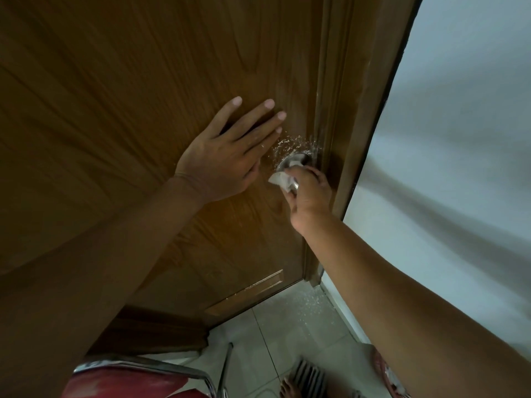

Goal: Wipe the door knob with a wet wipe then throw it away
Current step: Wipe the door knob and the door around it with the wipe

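Observation:
A metal door knob with a round plate sits on the brown wooden door, close to its right edge. My right hand is wrapped around the knob with a white wet wipe pressed between fingers and metal. Part of the wipe sticks out to the left of my fingers. My left hand lies flat on the door just left of the knob, fingers spread and pointing up to the right. Most of the knob is hidden under my right hand.
The door frame runs along the right of the knob, with a pale wall beyond it. Below are a tiled floor, a red chair with a chrome frame at the bottom left, and my foot.

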Demonstrator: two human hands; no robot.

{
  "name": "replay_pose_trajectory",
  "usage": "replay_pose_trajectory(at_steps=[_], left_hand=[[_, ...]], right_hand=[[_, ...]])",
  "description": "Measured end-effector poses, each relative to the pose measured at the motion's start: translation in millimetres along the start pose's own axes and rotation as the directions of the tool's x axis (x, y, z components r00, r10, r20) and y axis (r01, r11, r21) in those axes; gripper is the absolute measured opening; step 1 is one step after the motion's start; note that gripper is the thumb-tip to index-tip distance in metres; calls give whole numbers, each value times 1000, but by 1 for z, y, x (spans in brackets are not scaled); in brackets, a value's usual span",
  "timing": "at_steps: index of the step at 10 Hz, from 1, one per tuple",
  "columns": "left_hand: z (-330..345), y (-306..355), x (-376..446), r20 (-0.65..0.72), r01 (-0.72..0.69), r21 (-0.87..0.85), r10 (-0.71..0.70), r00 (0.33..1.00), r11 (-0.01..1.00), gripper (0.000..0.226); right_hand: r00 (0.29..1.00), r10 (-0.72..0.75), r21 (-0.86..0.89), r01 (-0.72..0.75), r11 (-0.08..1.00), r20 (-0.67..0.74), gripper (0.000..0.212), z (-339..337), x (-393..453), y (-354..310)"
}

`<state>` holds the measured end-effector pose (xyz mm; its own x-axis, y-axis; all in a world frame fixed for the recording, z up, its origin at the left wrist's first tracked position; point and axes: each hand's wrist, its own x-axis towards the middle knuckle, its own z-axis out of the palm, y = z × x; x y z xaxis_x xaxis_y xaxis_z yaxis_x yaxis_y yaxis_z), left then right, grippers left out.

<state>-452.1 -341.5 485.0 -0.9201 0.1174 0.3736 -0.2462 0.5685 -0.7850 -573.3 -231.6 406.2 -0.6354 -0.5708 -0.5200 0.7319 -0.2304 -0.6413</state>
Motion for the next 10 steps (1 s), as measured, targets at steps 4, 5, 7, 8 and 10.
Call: replay_pose_trajectory(at_steps=[4, 5, 7, 8, 10], left_hand=[[1, 0, 0, 11, -10, 1, 10, 1000, 1000, 54], [1, 0, 0, 13, -10, -1, 10, 1000, 1000, 53], [-7, 1, 1, 42, 56, -67, -53, 998, 996, 58], [-12, -3, -1, 46, 74, -79, -70, 996, 994, 60], [-9, -6, -3, 48, 51, -22, -50, 998, 998, 60]], right_hand=[[885, -452, -657, 406, 636, 109, 24, -4, 3, -3], [996, 87, -29, -87, 996, 13, 37, -1, -3, -12], [918, -395, -584, 338, 738, 32, 30, -2, 3, -2], [867, -484, -663, 432, 611, 119, 27, -4, 4, 1], [976, 211, 126, -217, 968, 58, 34, -1, -4, -18]])
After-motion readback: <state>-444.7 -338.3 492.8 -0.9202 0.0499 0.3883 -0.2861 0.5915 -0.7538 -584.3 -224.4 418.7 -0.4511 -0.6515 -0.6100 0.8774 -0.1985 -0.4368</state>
